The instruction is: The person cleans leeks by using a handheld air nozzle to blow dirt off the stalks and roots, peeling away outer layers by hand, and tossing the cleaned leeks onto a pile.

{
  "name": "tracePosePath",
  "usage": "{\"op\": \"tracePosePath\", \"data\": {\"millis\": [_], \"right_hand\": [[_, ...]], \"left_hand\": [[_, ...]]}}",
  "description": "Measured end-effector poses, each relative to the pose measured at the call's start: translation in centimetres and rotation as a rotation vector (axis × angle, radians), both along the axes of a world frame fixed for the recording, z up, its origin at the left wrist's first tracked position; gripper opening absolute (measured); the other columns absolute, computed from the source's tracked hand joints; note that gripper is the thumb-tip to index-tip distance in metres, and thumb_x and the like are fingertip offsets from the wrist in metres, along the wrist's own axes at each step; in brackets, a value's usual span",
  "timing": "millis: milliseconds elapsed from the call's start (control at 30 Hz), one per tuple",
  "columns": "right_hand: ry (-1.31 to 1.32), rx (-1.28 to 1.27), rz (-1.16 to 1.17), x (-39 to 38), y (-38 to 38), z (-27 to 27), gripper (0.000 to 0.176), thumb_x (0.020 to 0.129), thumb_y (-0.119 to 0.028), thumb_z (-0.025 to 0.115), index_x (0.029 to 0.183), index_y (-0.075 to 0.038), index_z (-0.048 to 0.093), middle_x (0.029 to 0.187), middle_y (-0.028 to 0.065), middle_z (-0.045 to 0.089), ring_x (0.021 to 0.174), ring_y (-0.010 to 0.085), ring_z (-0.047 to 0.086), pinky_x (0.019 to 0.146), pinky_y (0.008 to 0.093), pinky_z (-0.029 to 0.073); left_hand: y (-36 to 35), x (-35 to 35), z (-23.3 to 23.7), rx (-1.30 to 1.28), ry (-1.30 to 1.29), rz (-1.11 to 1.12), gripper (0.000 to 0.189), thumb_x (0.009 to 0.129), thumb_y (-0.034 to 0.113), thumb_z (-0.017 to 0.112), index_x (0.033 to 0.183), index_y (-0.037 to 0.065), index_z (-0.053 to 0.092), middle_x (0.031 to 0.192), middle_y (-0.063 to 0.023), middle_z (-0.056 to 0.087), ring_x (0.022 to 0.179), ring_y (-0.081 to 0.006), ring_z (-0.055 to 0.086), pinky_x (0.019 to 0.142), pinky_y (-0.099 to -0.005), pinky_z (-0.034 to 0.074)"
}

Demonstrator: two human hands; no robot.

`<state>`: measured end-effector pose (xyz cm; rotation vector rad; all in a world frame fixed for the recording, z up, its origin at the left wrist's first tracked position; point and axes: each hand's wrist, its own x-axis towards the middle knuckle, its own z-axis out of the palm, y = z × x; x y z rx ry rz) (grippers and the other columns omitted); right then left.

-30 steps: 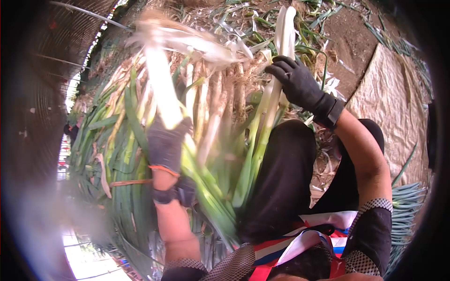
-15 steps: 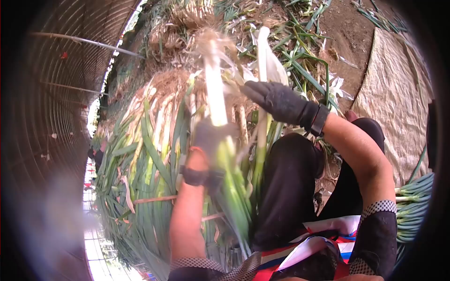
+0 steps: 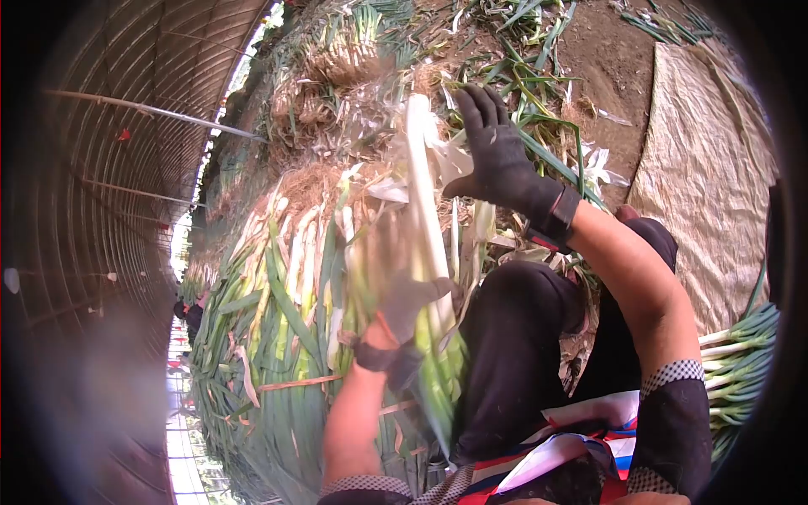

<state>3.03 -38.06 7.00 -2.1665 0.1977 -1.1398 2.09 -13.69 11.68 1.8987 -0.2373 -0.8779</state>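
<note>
Left hand (image 3: 406, 301) is, as best one can tell, gripping 1 leek (image 3: 427, 202) low on its white shaft, thumb lying across it; motion blur is hiding the fingers, so can't tell how tight. Right hand (image 3: 497, 160) is hanging wide open, fingers + thumb apart, apparently holding nothing, just beside loose pale skin (image 3: 452, 160) nr the leek's upper end; can't tell if they're touching. Leek is standing nearly upright, white end away from the person, btwn a big leek pile (image 3: 290, 278) on the ground's left side and the person's knee (image 3: 526, 295), well left of the sheet's (image 3: 707, 168) left edge. Another bundle (image 3: 741, 362) is lying by the sheet's near edge.

Step in hand is prob. handling this 1 leek, L steadying, R free. Next move's prob. calling for a firm L hold, w/ R bringing thumb + fingers together if it's taking anything.
</note>
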Motion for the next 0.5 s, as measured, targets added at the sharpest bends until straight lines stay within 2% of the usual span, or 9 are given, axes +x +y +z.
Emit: {"op": "tracePosePath", "data": {"millis": [100, 133, 167, 233, 300, 367, 400, 467, 500], "right_hand": [[0.119, 0.351, 0.368, 1.9, 0.1, -1.7, 0.111, 0.050, -0.030, 0.087, 0.139, 0.000, 0.029, 0.139, 0.0255, 0.030, 0.133, 0.0401, 0.023, 0.108, 0.0426, 0.028], [0.104, 0.426, 0.463, 3.0, 0.6, -3.8, 0.094, 0.062, -0.027, 0.081, 0.138, 0.000, 0.031, 0.136, 0.0248, 0.035, 0.130, 0.0336, 0.032, 0.107, 0.0408, 0.029], [-0.007, 0.238, 0.493, 3.7, 1.0, -4.0, 0.076, 0.069, -0.023, 0.075, 0.132, 0.000, 0.039, 0.131, 0.0227, 0.042, 0.122, 0.0299, 0.042, 0.102, 0.0392, 0.035], [-0.112, 0.326, 0.563, 4.9, 0.8, -4.8, 0.049, 0.078, -0.016, 0.064, 0.121, 0.000, 0.050, 0.120, 0.0186, 0.054, 0.107, 0.0248, 0.055, 0.092, 0.0368, 0.043], [-0.090, 0.882, 0.629, 4.2, 0.0, -3.3, 0.031, 0.081, -0.010, 0.056, 0.110, 0.000, 0.059, 0.109, 0.0145, 0.062, 0.093, 0.0223, 0.063, 0.080, 0.0350, 0.050], [-0.145, -0.293, 0.053, 8.3, -5.9, -11.9, 0.020, 0.075, -0.008, 0.061, 0.094, -0.006, 0.067, 0.089, 0.0110, 0.067, 0.076, 0.0247, 0.063, 0.065, 0.0345, 0.049], [0.002, -0.178, -0.111, 8.7, -8.0, -14.0, 0.017, 0.075, -0.012, 0.061, 0.090, -0.007, 0.067, 0.088, 0.0125, 0.067, 0.076, 0.0281, 0.063, 0.067, 0.0375, 0.049], [0.253, 0.216, -0.303, 7.0, -12.0, -16.3, 0.018, 0.078, -0.018, 0.059, 0.089, -0.007, 0.068, 0.091, 0.0157, 0.067, 0.081, 0.0332, 0.064, 0.073, 0.0417, 0.050], [0.318, 0.499, -0.365, 4.9, -14.0, -16.3, 0.022, 0.081, -0.021, 0.056, 0.092, -0.006, 0.067, 0.095, 0.0175, 0.067, 0.087, 0.0350, 0.064, 0.077, 0.0429, 0.051]], "left_hand": [[0.7, -0.6, 2.9, -0.102, 0.366, -0.107, 0.032, 0.078, 0.016, 0.068, 0.102, -0.002, 0.059, 0.077, -0.0100, 0.063, 0.064, -0.0163, 0.061, 0.054, -0.0264, 0.050], [0.5, -1.6, 3.7, -0.078, 0.368, -0.110, 0.037, 0.076, 0.019, 0.070, 0.103, -0.004, 0.059, 0.078, -0.0119, 0.063, 0.064, -0.0191, 0.062, 0.053, -0.0292, 0.051], [0.3, -2.6, 4.5, -0.054, 0.370, -0.114, 0.043, 0.074, 0.022, 0.072, 0.105, -0.005, 0.058, 0.079, -0.0138, 0.063, 0.065, -0.0219, 0.062, 0.053, -0.0320, 0.051], [1.5, -3.7, 5.4, -0.045, 0.399, -0.116, 0.047, 0.073, 0.022, 0.073, 0.107, -0.005, 0.057, 0.080, -0.0136, 0.063, 0.066, -0.0229, 0.062, 0.054, -0.0346, 0.052], [3.9, -5.4, 5.4, -0.004, 0.284, -0.096, 0.054, 0.072, 0.025, 0.075, 0.112, -0.006, 0.055, 0.083, -0.0135, 0.063, 0.071, -0.0242, 0.063, 0.060, -0.0382, 0.053], [6.4, -6.5, 5.6, 0.121, 0.271, -0.043, 0.058, 0.070, 0.027, 0.077, 0.114, -0.004, 0.055, 0.088, -0.0116, 0.065, 0.081, -0.0209, 0.063, 0.074, -0.0346, 0.051], [8.1, -7.3, 5.4, 0.161, 0.363, 0.077, 0.057, 0.070, 0.026, 0.077, 0.113, -0.004, 0.056, 0.090, -0.0112, 0.065, 0.084, -0.0196, 0.063, 0.078, -0.0328, 0.050], [12.0, -8.6, 6.2, 0.331, 0.047, -0.077, 0.050, 0.072, 0.022, 0.075, 0.112, -0.002, 0.058, 0.094, -0.0111, 0.066, 0.086, -0.0199, 0.063, 0.077, -0.0333, 0.050], [13.5, -9.6, 6.8, 0.117, 0.225, 0.087, 0.045, 0.072, 0.018, 0.073, 0.110, -0.001, 0.059, 0.095, -0.0128, 0.066, 0.087, -0.0226, 0.064, 0.076, -0.0367, 0.052]]}}
